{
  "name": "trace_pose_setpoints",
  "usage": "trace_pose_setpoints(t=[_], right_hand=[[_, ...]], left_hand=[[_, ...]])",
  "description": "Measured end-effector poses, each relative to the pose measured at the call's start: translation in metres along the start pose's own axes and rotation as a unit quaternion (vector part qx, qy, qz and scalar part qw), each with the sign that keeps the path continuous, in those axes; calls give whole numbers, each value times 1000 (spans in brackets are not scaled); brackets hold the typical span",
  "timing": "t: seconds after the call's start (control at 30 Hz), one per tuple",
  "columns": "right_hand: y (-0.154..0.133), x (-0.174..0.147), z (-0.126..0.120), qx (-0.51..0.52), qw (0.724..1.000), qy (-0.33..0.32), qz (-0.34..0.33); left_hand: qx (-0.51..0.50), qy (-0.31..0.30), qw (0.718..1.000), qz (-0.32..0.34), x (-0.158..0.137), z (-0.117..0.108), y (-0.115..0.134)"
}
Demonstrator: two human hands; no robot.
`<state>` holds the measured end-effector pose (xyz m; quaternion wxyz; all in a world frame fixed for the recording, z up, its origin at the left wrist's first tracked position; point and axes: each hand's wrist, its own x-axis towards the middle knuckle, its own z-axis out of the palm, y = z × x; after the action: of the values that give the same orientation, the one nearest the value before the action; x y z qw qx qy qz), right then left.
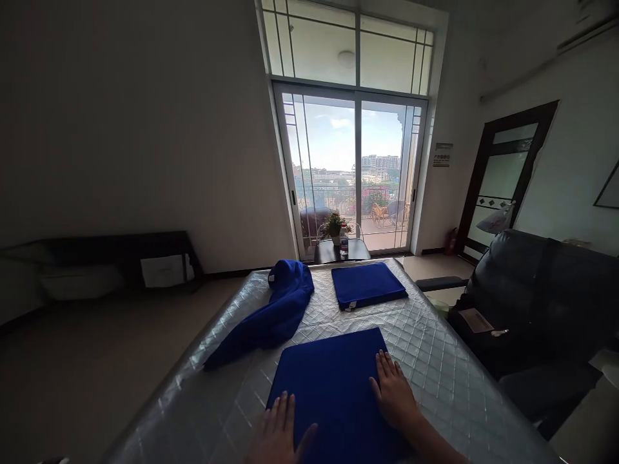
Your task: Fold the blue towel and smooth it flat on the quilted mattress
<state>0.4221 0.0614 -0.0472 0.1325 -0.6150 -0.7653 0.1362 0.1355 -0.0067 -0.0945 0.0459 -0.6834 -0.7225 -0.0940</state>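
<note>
A blue folded cloth (333, 380) lies flat before me on a quilted silver cover (425, 361). My left hand (278, 428) rests on its near left edge, fingers stretched out and thumb apart. On its right edge lies my right hand (394, 393), palm down with the fingers extended. Neither hand grips anything. Farther off, a second blue folded cloth (368, 283) sits in a neat rectangle with a small white tag at its near edge. To the left of it, a crumpled blue cloth (285, 303) trails toward the cover's left edge.
Beyond the far edge stands a small dark table (355, 249) with a potted plant (334, 225) and a bottle (343, 240). A black armchair (541, 296) is close on the right. Sliding glass doors (358, 167) are at the back; a dark low bench (120, 258) is at left.
</note>
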Motion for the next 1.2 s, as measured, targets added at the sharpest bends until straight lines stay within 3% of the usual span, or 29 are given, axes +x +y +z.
trace_pose_setpoints(t=[0.2, 0.27, 0.33, 0.43, 0.63, 0.73, 0.83, 0.97, 1.2], right_hand=[[10, -1, 12, 2, 999, 29, -21], [11, 0, 15, -8, 999, 40, -29], [12, 1, 16, -10, 998, 46, -31], [12, 2, 16, 2, 999, 43, -20], [8, 2, 13, -1, 1000, 21, -5], [5, 1, 13, -33, 999, 21, -6], [-1, 6, 9, -63, 998, 15, -21], [-9, 31, -1, -60, 997, 5, -45], [-4, 83, 0, -41, 999, 6, -4]], left_hand=[[-144, -21, 971, 190, 40, -28, 117], [-176, -30, 961, 211, 50, -25, 140], [-189, -38, 960, 205, 56, -19, 145], [-174, -42, 968, 178, 58, -10, 123], [-80, -40, 995, 46, 50, -16, 23], [-42, -50, 998, -11, 41, -20, -15], [-26, -49, 998, -32, 33, -22, -27], [-23, -59, 997, -32, 30, -24, -24], [-71, -90, 992, -54, 45, -16, -36]])
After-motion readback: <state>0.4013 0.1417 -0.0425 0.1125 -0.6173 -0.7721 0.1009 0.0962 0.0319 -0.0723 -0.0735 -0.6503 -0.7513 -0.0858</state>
